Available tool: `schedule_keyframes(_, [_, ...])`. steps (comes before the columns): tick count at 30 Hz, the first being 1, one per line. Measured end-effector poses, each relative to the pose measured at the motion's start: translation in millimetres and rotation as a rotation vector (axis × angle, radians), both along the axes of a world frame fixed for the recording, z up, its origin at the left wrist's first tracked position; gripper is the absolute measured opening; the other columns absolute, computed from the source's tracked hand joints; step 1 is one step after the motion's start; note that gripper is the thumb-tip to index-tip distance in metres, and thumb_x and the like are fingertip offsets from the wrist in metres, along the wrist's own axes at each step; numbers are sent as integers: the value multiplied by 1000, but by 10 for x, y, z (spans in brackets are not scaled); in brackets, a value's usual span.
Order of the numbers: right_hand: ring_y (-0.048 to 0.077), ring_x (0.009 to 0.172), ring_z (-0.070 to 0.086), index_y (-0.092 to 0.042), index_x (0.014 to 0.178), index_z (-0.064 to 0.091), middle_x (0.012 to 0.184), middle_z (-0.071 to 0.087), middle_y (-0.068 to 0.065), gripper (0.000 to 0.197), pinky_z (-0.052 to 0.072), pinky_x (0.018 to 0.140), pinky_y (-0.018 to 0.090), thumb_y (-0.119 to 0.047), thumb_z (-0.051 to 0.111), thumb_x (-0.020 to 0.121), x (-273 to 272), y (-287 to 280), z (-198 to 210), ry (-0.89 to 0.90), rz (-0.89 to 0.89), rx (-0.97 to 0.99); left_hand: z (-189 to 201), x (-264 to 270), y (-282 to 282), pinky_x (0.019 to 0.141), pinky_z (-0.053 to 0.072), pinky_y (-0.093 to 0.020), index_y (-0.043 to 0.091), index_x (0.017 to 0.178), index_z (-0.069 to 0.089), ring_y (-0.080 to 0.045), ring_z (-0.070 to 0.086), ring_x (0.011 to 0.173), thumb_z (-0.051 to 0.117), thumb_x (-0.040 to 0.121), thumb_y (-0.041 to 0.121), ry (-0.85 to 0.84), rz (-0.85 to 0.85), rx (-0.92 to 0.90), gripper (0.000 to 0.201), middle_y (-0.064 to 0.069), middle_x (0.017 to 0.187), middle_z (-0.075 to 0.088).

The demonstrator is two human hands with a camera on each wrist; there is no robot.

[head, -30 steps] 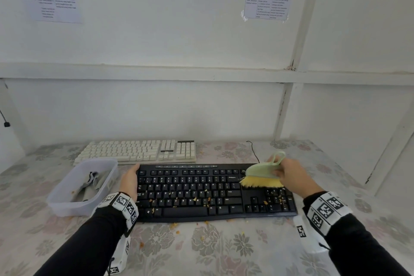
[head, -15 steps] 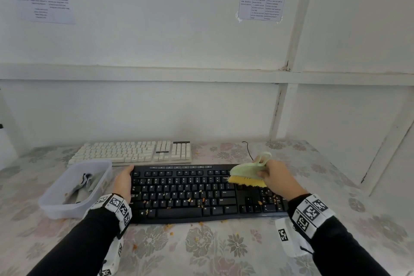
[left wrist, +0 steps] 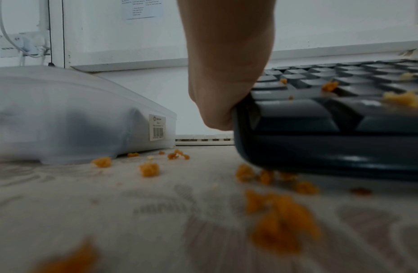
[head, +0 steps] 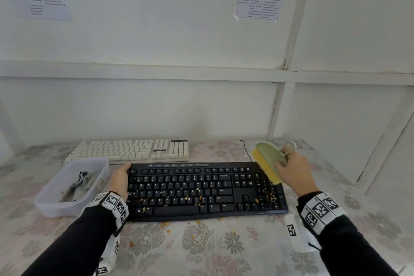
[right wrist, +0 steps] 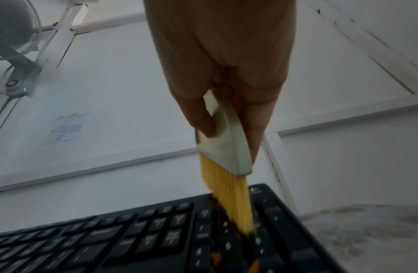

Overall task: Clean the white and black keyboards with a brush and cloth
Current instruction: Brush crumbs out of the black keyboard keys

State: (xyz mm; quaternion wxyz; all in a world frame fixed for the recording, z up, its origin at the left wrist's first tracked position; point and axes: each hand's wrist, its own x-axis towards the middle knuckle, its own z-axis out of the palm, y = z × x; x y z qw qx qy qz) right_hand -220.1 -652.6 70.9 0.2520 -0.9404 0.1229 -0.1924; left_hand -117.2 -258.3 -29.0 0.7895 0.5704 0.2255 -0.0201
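Observation:
The black keyboard (head: pixel 190 190) lies in front of me with orange crumbs (head: pixel 197 197) strewn over its keys. My left hand (head: pixel 121 180) holds its left edge, with the fingers reaching round the far left corner. My right hand (head: pixel 291 170) grips a brush (head: pixel 267 163) with a pale green handle and yellow bristles. The bristles rest on the number pad at the right end. In the right wrist view the brush (right wrist: pixel 226 144) points down onto the keys (right wrist: pixel 109 240). The white keyboard (head: pixel 125 150) lies behind the black one, by the wall.
A translucent plastic tub (head: pixel 56 204) holding a grey cloth (head: pixel 80 182) stands just left of my left hand. More crumbs (left wrist: pixel 149 169) lie on the flowered tablecloth near the keyboard's front edge. A black cable (head: pixel 245 150) runs behind the keyboard. A white wall stands close behind.
My right hand has carried the brush to the right, from the keys left of the number pad to the number pad's far corner, and turned it. The left hand has stayed on the keyboard's left edge.

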Motion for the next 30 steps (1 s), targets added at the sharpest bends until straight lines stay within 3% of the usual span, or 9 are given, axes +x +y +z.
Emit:
schedule_keyframes(4, [9, 43, 39, -8, 86, 47, 52, 43, -1, 12, 34, 33, 9, -3, 57, 83, -39, 131, -128, 13, -17, 139, 10, -7, 5, 86, 49, -40, 9, 113, 63, -31, 62, 94, 39, 100, 36, 6, -15, 6, 38, -14, 101, 66])
schedule_keyframes(11, [11, 44, 32, -12, 55, 35, 52, 36, 1, 37, 24, 38, 15, -6, 62, 78, -223, 42, -274, 166, -94, 218, 54, -50, -7, 72, 50, -36, 10, 100, 65, -28, 63, 84, 40, 99, 36, 21, 5, 39, 36, -11, 94, 67])
schedule_keyframes(15, [13, 46, 37, -10, 59, 38, 53, 40, 1, 31, 30, 42, 18, -9, 59, 82, -203, 44, -220, 104, -65, 200, 30, -38, 68, 99, 46, -48, 9, 113, 65, -32, 63, 104, 46, 93, 40, -16, 45, 53, 41, -14, 114, 67])
schedule_keyframes(17, [10, 42, 39, -13, 68, 40, 50, 41, -1, 24, 29, 33, 12, -6, 53, 88, -175, 124, -179, -1, -17, 187, 34, -39, 74, 102, 45, -48, 10, 109, 65, -31, 62, 101, 44, 95, 36, -27, 53, 50, 36, -13, 111, 66])
schedule_keyframes(19, [9, 42, 43, -10, 91, 44, 55, 46, -1, 8, 33, 30, 11, -4, 49, 91, -143, 220, -160, -60, 32, 227, 39, -48, 69, 101, 45, -47, 11, 107, 66, -31, 63, 99, 44, 95, 36, -21, 53, 54, 35, -13, 109, 67])
schedule_keyframes(22, [8, 43, 42, -3, 104, 48, 56, 45, -1, 14, 33, 30, 10, -4, 49, 90, -140, 282, -221, -14, 45, 202, -1, -14, 96, 102, 45, -50, 10, 113, 67, -32, 63, 105, 45, 92, 40, -21, 56, 70, 42, -14, 114, 68])
schedule_keyframes(24, [8, 42, 39, -7, 91, 47, 54, 43, -1, 5, 33, 31, 11, -4, 51, 88, -173, 272, -261, 51, 42, 175, 32, -47, 89, 98, 47, -48, 10, 108, 68, -31, 65, 99, 44, 93, 39, -14, 53, 73, 40, -13, 106, 70])
schedule_keyframes(27, [9, 42, 30, -19, 61, 27, 51, 33, -2, 39, 33, 33, 12, -3, 52, 86, -230, 246, -285, 105, 30, 127, 64, -75, 58, 92, 51, -45, 11, 101, 70, -30, 66, 93, 46, 92, 38, -20, 29, 84, 37, -12, 101, 70])
schedule_keyframes(30, [8, 43, 31, -23, 60, 24, 51, 34, -1, 42, 34, 36, 11, -4, 52, 86, -236, 241, -254, 85, 29, 105, 72, -79, 67, 92, 51, -45, 13, 95, 71, -29, 67, 90, 47, 91, 38, -9, 40, 79, 34, -11, 100, 71])
